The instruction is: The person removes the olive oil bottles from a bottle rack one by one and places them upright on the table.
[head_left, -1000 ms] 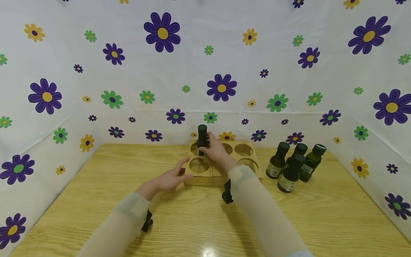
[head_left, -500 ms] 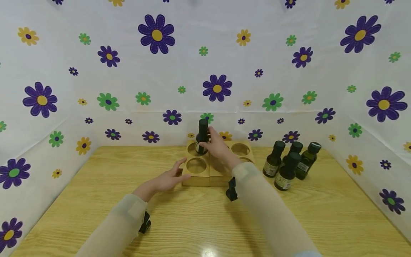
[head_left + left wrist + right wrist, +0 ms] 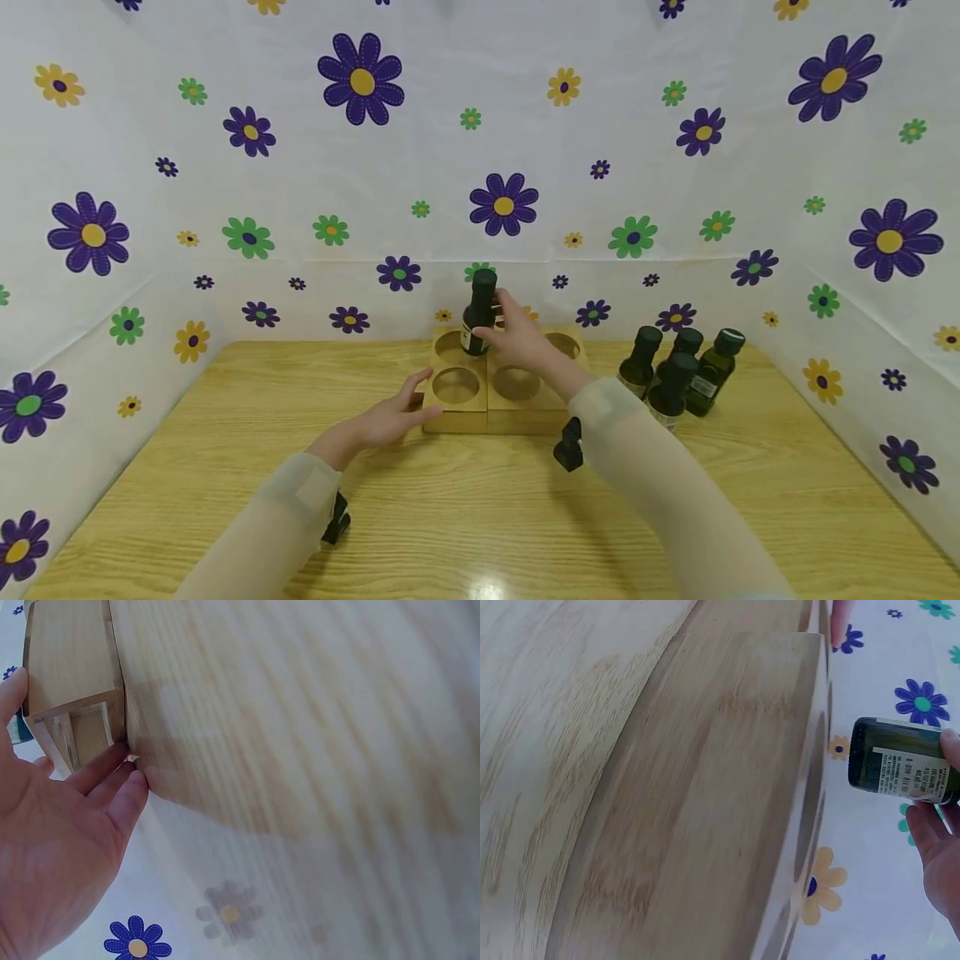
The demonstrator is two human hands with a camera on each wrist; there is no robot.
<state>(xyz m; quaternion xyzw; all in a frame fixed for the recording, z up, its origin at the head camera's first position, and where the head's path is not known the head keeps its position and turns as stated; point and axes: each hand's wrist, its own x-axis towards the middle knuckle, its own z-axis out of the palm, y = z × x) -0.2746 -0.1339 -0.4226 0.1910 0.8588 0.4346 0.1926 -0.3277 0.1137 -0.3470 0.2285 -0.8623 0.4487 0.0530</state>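
My right hand [image 3: 527,340] holds a small dark-green glass bottle [image 3: 476,319] with a black cap, thumb and fingers on opposite sides. The bottle is upright, over the back left of a wooden bottle rack [image 3: 456,422] with round holes. In the right wrist view the bottle [image 3: 907,759] has a pale printed label, and its base is clear of the rack [image 3: 705,750]. My left hand [image 3: 384,421] rests at the rack's left end. In the left wrist view its fairly straight fingers [image 3: 101,769] lie against the open end of the rack [image 3: 75,656].
Several similar bottles [image 3: 703,390] stand close together on the wooden table [image 3: 450,508], right of the rack; my right forearm partly covers them. A white cloth [image 3: 420,158] with printed flowers hangs behind the table and along both sides. A black wrist device [image 3: 570,446] sits under my right wrist.
My right hand has raised the bottle from the rack's back left hole and shifted it slightly right. The left hand stays at the rack's end. The head view has turned slightly right.
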